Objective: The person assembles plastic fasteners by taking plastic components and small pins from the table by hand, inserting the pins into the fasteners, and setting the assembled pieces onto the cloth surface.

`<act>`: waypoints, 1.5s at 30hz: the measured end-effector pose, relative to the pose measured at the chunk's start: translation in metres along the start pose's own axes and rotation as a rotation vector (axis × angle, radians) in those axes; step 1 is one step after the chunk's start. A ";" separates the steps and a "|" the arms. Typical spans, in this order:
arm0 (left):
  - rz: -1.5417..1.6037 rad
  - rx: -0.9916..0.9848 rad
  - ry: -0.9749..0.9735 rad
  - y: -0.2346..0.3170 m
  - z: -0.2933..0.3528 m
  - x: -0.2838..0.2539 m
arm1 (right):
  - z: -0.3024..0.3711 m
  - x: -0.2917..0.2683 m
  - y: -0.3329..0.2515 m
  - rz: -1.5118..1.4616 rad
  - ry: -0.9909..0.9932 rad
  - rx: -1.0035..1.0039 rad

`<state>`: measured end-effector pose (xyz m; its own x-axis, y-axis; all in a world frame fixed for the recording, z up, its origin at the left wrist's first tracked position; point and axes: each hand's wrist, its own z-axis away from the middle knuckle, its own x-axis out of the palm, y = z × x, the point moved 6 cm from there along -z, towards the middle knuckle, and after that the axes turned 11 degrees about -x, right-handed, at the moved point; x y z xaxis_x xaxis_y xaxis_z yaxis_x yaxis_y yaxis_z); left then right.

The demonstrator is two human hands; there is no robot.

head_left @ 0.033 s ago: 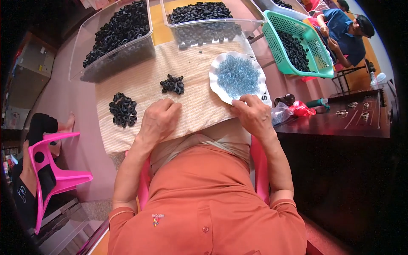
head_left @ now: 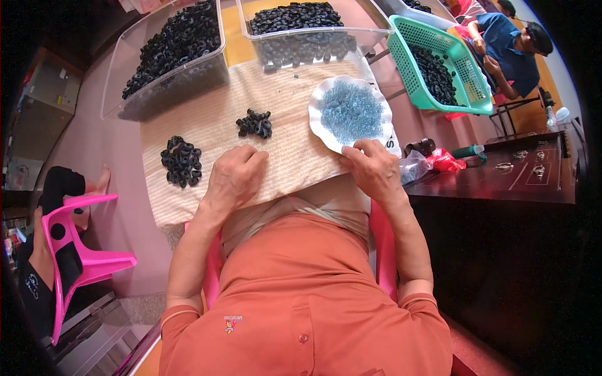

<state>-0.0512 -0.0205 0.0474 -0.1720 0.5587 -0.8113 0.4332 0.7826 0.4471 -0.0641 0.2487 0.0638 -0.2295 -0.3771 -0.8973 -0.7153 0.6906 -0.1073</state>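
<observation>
My left hand [head_left: 235,175] rests on the cream striped cloth [head_left: 285,113], its fingers curled under and their tips hidden. Just beyond it lies a small pile of black ring-like plastic parts [head_left: 254,125], and a larger pile of the same parts [head_left: 182,161] sits to its left. At the near rim of a white scalloped plate [head_left: 318,134], my right hand [head_left: 375,166] is closed, thumb and forefinger together. I cannot make out whether either hand holds anything. Many small clear blue pieces [head_left: 351,111] are heaped on the plate.
Two clear plastic bins [head_left: 216,66] of black parts stand at the far side. Beyond to the right are a green basket [head_left: 461,75] and a seated person [head_left: 508,53]. A dark cabinet [head_left: 501,178] is at right; a pink chair [head_left: 94,257] with someone's leg nearby is at left.
</observation>
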 end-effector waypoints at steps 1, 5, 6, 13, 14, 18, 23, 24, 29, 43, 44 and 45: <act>-0.002 -0.005 0.002 0.001 0.000 -0.001 | 0.000 0.001 0.001 0.005 0.000 0.012; -0.001 -0.027 -0.002 -0.001 0.001 0.001 | 0.001 0.002 0.002 0.006 0.020 0.018; -0.002 -0.029 -0.002 -0.001 0.001 0.001 | 0.001 0.003 0.002 0.004 0.019 0.017; 0.019 -0.031 0.010 -0.003 0.003 0.002 | 0.004 0.007 0.008 0.081 0.033 -0.008; 0.021 -0.032 0.010 -0.003 0.004 0.002 | 0.004 0.008 0.010 0.085 0.024 -0.006; 0.017 -0.037 0.016 -0.001 0.003 0.001 | 0.000 0.008 0.014 0.093 0.019 -0.012; 0.025 -0.042 0.025 -0.001 0.004 0.002 | -0.005 0.009 0.019 0.078 0.038 -0.043; 0.025 -0.042 0.025 -0.001 0.004 0.002 | -0.005 0.009 0.020 0.078 0.038 -0.043; 0.029 -0.046 0.044 -0.001 0.004 0.002 | 0.003 -0.001 0.010 0.015 0.217 -0.087; 0.031 -0.061 0.076 -0.001 0.005 0.002 | 0.001 0.022 -0.014 0.118 -0.161 -0.152; 0.040 -0.060 0.079 -0.001 0.005 0.002 | 0.000 0.022 -0.015 0.117 -0.178 -0.153; 0.038 -0.059 0.082 -0.002 0.006 0.002 | -0.003 0.021 -0.016 0.119 -0.175 -0.155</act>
<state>-0.0469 -0.0222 0.0428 -0.2297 0.6069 -0.7609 0.3885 0.7740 0.5000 -0.0593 0.2282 0.0478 -0.2101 -0.1771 -0.9615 -0.7860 0.6154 0.0584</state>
